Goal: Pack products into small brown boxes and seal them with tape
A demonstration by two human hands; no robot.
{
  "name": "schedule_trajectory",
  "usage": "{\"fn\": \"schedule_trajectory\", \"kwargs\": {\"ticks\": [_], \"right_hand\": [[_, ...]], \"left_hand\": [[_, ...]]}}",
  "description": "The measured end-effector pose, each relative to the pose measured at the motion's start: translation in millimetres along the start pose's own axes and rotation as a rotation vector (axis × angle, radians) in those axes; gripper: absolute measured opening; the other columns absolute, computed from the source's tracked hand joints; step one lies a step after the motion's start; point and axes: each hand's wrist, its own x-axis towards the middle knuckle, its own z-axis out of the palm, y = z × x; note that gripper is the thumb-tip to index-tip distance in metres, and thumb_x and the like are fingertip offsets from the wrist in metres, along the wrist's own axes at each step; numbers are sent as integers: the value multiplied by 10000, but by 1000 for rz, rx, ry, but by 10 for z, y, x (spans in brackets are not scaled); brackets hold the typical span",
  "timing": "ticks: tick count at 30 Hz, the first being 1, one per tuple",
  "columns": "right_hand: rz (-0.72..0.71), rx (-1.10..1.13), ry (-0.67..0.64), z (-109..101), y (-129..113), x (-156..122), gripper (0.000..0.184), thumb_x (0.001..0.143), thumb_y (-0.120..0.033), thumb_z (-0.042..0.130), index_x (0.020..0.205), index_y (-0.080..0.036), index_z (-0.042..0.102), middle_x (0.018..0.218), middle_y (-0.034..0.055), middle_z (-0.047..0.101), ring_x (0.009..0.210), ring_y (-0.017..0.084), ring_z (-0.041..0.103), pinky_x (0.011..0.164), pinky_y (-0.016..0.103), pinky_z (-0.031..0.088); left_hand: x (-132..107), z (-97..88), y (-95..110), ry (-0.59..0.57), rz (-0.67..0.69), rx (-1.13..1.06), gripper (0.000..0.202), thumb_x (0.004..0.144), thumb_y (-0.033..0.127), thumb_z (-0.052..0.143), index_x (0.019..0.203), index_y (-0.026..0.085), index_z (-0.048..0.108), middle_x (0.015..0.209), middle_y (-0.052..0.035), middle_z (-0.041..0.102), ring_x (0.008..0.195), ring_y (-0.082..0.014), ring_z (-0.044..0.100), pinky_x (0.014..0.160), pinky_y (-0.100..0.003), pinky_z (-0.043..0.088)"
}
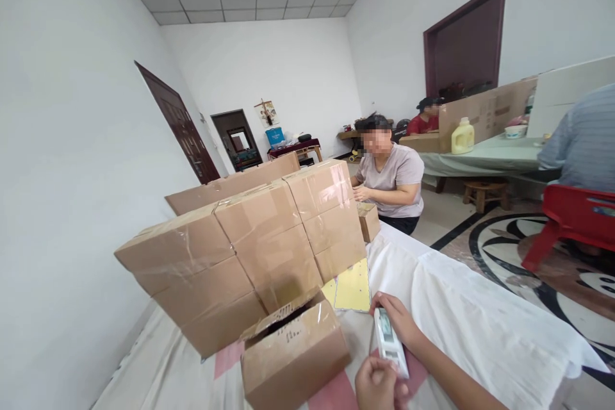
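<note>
A slim white box (390,341) with a greenish panel on top lies between my hands, just above or on the cloth-covered table. My right hand (398,319) reaches in from the lower right, its fingers closed around the far end. At the near end, my left hand (377,384) has its fingers curled together against the box. A thin dark strip runs along the box's left side; I cannot make out what it is. Left of my hands stands a cardboard box (298,359) with its top partly open. Yellow sheets with a patterned edge (353,287) lie just beyond my right hand.
Stacked, taped cartons (271,237) form a wall across the left of the table. A smaller carton (368,221) stands beyond it, near a seated person (396,173). At right are a red chair (576,218), another table (504,154), a yellow jug (462,136) and other people.
</note>
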Motion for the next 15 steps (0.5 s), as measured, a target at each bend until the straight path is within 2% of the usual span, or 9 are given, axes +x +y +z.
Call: {"fn": "schedule_trajectory", "kwargs": {"ticks": [5,10,15], "right_hand": [[-9,12,-19,-6,-4,5,500,954,-592,424,700,-205,612,712,21,602,715,206,546,708,312,426],[7,9,-32,-18,48,14,528,961,-610,412,701,-201,623,715,23,612,710,203,541,702,314,418],[52,-5,-34,-40,95,17,520,963,-600,417,731,-197,649,737,29,638,722,205,548,706,315,416]], "left_hand": [[3,43,-29,-19,32,-11,571,499,546,834,621,248,362,472,-35,636,302,-129,495,296,-164,174],[53,7,-115,-67,68,-6,585,535,592,818,643,246,360,507,-47,661,270,-94,437,312,-167,162],[22,-24,-117,-69,140,4,529,588,520,814,643,234,371,501,-19,641,299,-62,396,343,-169,206]]}}
